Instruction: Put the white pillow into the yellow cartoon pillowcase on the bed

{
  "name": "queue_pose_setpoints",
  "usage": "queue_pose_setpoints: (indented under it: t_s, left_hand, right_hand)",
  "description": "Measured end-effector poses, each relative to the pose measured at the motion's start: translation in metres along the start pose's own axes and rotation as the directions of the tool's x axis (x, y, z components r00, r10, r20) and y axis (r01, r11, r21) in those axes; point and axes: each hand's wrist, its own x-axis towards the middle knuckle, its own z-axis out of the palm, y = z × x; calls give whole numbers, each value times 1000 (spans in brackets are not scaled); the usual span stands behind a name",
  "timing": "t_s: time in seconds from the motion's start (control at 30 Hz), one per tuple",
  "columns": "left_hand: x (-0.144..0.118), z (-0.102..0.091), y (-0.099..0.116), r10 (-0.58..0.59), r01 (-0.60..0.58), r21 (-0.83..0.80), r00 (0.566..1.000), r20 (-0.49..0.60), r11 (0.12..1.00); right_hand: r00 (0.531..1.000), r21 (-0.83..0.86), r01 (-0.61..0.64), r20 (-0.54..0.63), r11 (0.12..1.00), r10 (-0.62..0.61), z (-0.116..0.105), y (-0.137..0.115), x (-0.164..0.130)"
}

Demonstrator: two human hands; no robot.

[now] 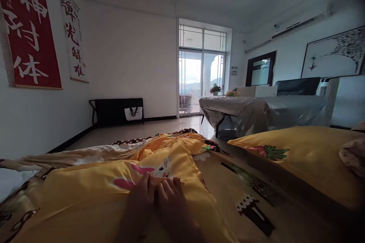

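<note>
A yellow pillowcase (94,182) with a white rabbit and pink ears printed on it lies spread in front of me, its far part bunched up. My left hand (142,190) has its fingers curled and pinched at the cloth, just below the rabbit's face. Right beside it, my right hand (169,191) is closed on the same cloth, knuckles up. The two hands nearly touch. What lies under the fingertips is hidden. Beneath the pillowcase spreads a brown and beige patterned bed sheet (228,197).
On the right lies a plump yellow pillow (308,152) with a carrot print. White fabric (15,182) shows at the left edge. Beyond the bed stand a plastic-covered table (242,108) and a low black bench-like piece (111,110) with a white bag (134,114).
</note>
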Motion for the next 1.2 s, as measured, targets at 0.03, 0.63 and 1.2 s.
queue_pose_setpoints:
  t_s: [0.03,0.63,1.2]
  left_hand:
    - [0,0,0,-2,2,5,1000,-4,1000]
    - [-2,17,-28,-14,-15,-189,988,-153,982]
    - [-18,-3,15,-19,-17,-306,993,-115,952]
  right_hand:
    - [1000,-14,20,6,1000,-20,-3,-2,0]
    - [997,70,-68,-33,995,71,-20,-10,0]
    - [863,349,-469,377,811,337,-89,52,19]
